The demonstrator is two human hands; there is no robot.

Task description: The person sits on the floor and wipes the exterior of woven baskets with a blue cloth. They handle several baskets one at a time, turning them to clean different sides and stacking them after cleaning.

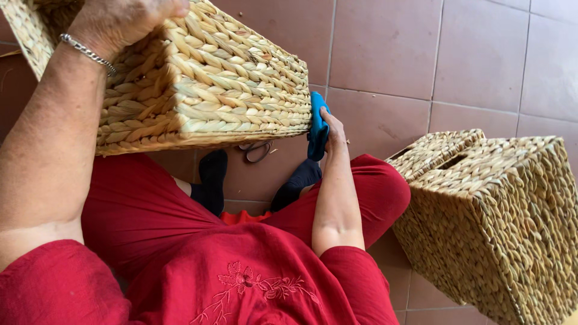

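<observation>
She is steadying the woven basket above her lap, left hand gripping its rim, right hand pressing a blue cloth against its side; firm, even strokes would probably serve best.

My only view is head-worn, looking steeply down and close over the woven basket toward the tiled floor.

A person in a red embroidered top and red trousers. Black socks cover both feet. A silver chain bracelet circles the left wrist.
</observation>
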